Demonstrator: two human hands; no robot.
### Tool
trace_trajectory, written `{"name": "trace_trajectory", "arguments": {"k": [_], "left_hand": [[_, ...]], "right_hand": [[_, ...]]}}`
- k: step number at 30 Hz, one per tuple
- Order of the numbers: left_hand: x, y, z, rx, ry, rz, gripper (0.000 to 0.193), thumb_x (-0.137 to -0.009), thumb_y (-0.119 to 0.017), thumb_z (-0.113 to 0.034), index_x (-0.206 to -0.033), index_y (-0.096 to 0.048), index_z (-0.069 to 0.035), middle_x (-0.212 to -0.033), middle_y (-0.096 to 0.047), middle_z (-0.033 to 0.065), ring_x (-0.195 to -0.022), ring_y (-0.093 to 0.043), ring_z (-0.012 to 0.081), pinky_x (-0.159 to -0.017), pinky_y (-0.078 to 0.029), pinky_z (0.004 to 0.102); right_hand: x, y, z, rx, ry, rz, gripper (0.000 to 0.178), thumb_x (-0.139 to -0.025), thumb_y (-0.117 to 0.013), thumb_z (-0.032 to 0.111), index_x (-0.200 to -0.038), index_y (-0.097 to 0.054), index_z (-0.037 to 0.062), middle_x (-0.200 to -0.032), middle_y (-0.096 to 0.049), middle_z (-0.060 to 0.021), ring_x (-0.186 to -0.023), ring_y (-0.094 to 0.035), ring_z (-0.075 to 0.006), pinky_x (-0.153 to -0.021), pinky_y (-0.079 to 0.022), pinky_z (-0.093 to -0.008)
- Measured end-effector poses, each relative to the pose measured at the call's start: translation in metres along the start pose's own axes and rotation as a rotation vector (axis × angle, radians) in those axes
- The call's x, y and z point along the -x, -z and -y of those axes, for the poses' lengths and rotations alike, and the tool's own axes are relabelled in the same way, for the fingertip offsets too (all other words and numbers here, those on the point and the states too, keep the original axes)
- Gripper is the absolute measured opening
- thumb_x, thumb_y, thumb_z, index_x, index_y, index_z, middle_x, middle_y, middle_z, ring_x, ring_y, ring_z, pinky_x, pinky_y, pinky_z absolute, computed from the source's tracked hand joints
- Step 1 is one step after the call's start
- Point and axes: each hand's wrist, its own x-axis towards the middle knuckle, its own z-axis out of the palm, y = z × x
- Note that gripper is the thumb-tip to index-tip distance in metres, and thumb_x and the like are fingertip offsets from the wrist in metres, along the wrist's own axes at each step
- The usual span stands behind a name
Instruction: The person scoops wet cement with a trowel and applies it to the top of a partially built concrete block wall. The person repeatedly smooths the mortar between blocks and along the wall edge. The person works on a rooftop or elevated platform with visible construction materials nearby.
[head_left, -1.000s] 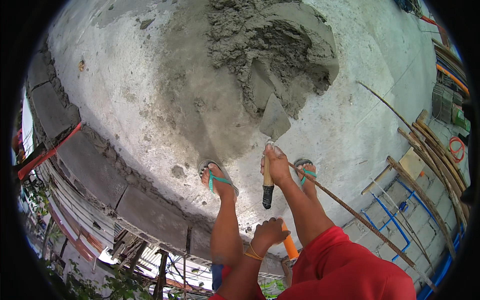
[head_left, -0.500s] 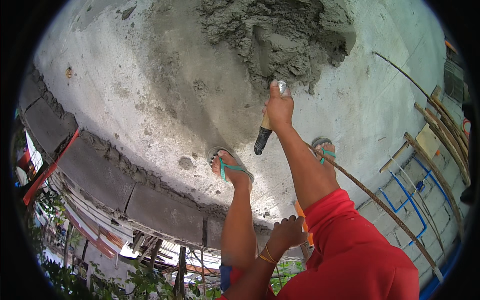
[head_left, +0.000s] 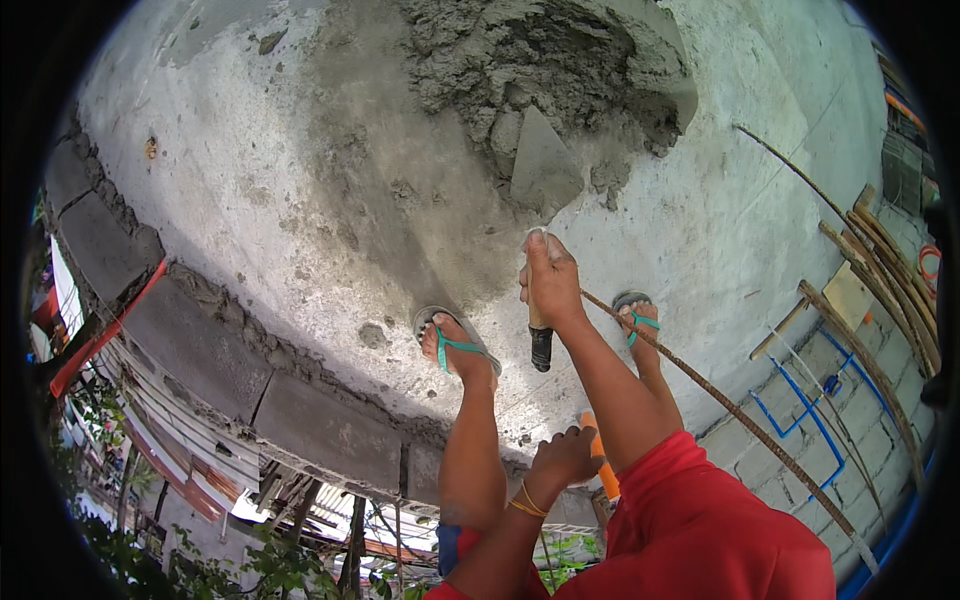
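Fingers of the right hand [head_left: 553, 282] clamp a wood-handled pointed trowel [head_left: 543, 168] at the near edge of a grey mortar heap [head_left: 560, 50]. Left hand [head_left: 565, 458]: fingers against an orange tube [head_left: 606, 478], grip not discernible. Beyond: green-strapped flip-flops [head_left: 458, 346], concrete slab [head_left: 670, 240].

head | left lens of head-worn fisheye pair | looks steeply down, upright | wide, near | hands [head_left: 550, 280] between lens and concrete floor [head_left: 250, 150] | edges bend outward

From here I see the mortar heap [head_left: 575, 60] cut off above, the right hand [head_left: 550, 283] hiding part of the trowel handle [head_left: 540, 343], and an orange thing [head_left: 608, 482], perhaps a tube, partly covered.
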Motion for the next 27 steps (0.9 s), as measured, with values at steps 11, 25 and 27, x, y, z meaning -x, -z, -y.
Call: {"name": "trace_trajectory", "arguments": {"k": [11, 25, 27], "left_hand": [[0.012, 0.006, -0.001, -0.155, -0.016, 0.210, 0.067, -0.096, -0.060, -0.055, -0.147, -0.052, -0.012, -0.144, -0.057, 0.0166, -0.132, -0.059, 0.0367, -0.107, -0.045, 0.0580], [0.023, 0.010, 0.012, -0.035, 0.028, -0.107, 0.068, -0.096, -0.065, -0.052, -0.148, -0.048, -0.012, -0.146, -0.055, 0.0185, -0.134, -0.056, 0.0422, -0.108, -0.045, 0.0599], [0.027, 0.006, 0.003, 0.018, 0.034, -0.199, 0.068, -0.096, -0.065, -0.051, -0.148, -0.048, -0.011, -0.146, -0.055, 0.0186, -0.134, -0.056, 0.0420, -0.108, -0.045, 0.0593]], "right_hand": [[0.076, 0.002, -0.077, -0.357, -0.425, -0.086, 0.056, -0.103, -0.053, 0.067, -0.093, -0.054, 0.0115, -0.064, -0.052, -0.0040, -0.046, -0.050, -0.0177, -0.044, -0.045, -0.0352], [-0.025, 0.000, 0.056, -0.181, -0.178, 0.144, 0.064, -0.092, -0.067, 0.073, -0.089, -0.050, 0.0118, -0.064, -0.052, -0.0014, -0.049, -0.052, -0.0159, -0.048, -0.047, -0.0364], [0.004, 0.013, 0.073, -0.147, -0.147, 0.154, 0.060, -0.093, -0.068, 0.069, -0.090, -0.050, 0.0119, -0.064, -0.052, -0.0020, -0.048, -0.052, -0.0166, -0.045, -0.046, -0.0360]]}}
